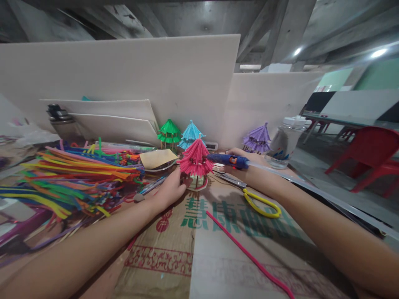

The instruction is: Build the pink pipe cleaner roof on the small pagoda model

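Observation:
A pink pipe-cleaner pagoda (196, 162) stands on the flattened cardboard (174, 253) at the middle of the table. My left hand (170, 190) is closed around its base from the left. My right hand (246, 160) grips a blue glue gun (227, 160) whose nozzle points left at the pagoda's roof. Yellow-handled scissors (260, 203) lie just below my right wrist. A loose pink pipe cleaner (246, 253) lies across the cardboard between my forearms.
A big heap of coloured pipe cleaners (71, 174) covers the left side. Green (169, 133), blue (190, 133) and purple (258, 139) pagodas stand at the back before white boards (140, 79). A water bottle (285, 143) stands at the right; a red chair (370, 155) beyond.

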The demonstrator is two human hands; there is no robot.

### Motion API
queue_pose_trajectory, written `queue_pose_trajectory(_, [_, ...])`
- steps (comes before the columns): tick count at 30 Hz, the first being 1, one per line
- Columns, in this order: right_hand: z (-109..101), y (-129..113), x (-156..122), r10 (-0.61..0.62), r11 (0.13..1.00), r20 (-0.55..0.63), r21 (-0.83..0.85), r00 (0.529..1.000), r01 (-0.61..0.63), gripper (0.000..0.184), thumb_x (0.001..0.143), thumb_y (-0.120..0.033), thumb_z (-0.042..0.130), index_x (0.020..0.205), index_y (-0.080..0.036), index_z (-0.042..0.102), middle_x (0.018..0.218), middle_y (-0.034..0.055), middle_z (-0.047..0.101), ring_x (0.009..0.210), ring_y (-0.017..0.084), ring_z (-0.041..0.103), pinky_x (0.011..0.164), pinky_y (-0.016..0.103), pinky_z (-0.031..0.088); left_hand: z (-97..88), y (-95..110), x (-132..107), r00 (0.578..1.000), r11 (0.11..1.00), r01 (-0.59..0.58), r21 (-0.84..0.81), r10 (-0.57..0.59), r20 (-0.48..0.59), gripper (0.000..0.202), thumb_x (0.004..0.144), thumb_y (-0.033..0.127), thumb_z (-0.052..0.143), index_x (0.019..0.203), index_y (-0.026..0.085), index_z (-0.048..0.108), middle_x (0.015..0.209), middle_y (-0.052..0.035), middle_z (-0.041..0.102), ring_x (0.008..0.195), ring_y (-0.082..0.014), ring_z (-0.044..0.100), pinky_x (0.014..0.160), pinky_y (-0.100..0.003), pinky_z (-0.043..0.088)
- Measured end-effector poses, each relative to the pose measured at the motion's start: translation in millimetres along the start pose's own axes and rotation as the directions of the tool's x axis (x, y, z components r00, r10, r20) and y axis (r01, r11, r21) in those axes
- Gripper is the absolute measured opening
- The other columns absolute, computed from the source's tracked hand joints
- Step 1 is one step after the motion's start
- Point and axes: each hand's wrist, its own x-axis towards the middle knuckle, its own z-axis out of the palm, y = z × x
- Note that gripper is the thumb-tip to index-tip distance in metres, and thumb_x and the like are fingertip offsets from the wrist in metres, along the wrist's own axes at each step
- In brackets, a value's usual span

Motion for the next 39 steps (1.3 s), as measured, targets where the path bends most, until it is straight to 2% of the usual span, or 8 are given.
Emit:
queue_pose_trajectory(8, [-13,-11,-5,0.041,0.999,0.083,0.021,0.996,-0.042,0.027,0.083,-0.045,0.066,0.104,-0.027,0.069,0.088,0.0030,0.076,0.074,0.022,0.068,0.057,0.026,0.037,0.1,-1,0,1.000,1.000,0.015,-0.006,-0.015,-0.001,0.045,0.091,0.028,0.055,0.134,0.015,0.051,0.135,-0.0141,0.059,0.127,-0.0293,0.055,0.110,-0.045,0.042])
queue_pose_trajectory(17, [1,-1,0,0.003,1.000,-0.005,-0.021,1.000,-0.004,0.025,0.082,-0.048,0.066,0.098,-0.029,0.069,0.072,-0.0007,0.071,0.060,0.018,0.062,0.054,0.024,0.033,0.1,1,-1,1.000,1.000,0.007,0.007,-0.007,-0.005,0.047,0.091,0.024,0.056,0.136,0.015,0.050,0.135,-0.0149,0.060,0.127,-0.0302,0.056,0.110,-0.046,0.042])
queue_pose_trajectory(21, [3,0,-2,-0.039,0.999,-0.030,-0.017,0.999,0.039,0.026,0.083,-0.050,0.066,0.097,-0.028,0.069,0.069,-0.0014,0.069,0.060,0.017,0.061,0.053,0.024,0.033,-0.3,2,-1,1.000,1.000,0.015,0.003,-0.015,-0.001,0.045,0.092,0.026,0.056,0.136,0.015,0.049,0.133,-0.0143,0.060,0.124,-0.0290,0.058,0.108,-0.045,0.044])
queue_pose_trajectory(30, [6,3,-3,-0.042,0.999,-0.078,-0.033,0.996,0.039,0.032,0.082,-0.052,0.067,0.104,-0.028,0.069,0.067,-0.0011,0.069,0.060,0.018,0.062,0.054,0.023,0.032,0.1,2,0,1.000,1.000,-0.005,-0.004,0.005,-0.019,0.045,0.091,0.024,0.056,0.134,0.014,0.051,0.132,-0.0150,0.061,0.123,-0.0298,0.058,0.108,-0.045,0.045])
queue_pose_trajectory(35, [5,3,-1,-0.011,1.000,-0.061,-0.013,0.998,0.010,0.032,0.082,-0.052,0.068,0.103,-0.028,0.068,0.069,-0.0010,0.070,0.062,0.018,0.064,0.055,0.023,0.033,-0.3,1,0,1.000,1.000,-0.017,0.015,0.017,-0.010,0.046,0.090,0.024,0.056,0.135,0.015,0.051,0.132,-0.0147,0.060,0.126,-0.0305,0.056,0.111,-0.046,0.042])
queue_pose_trajectory(39, [4,2,0,0.004,1.000,-0.017,0.010,1.000,-0.004,0.030,0.082,-0.050,0.068,0.102,-0.029,0.068,0.075,-0.0015,0.073,0.064,0.018,0.065,0.055,0.022,0.034,1.0,0,0,1.000,1.000,0.006,-0.021,-0.006,-0.004,0.048,0.090,0.025,0.056,0.137,0.016,0.049,0.134,-0.0136,0.060,0.122,-0.0288,0.059,0.107,-0.044,0.046])
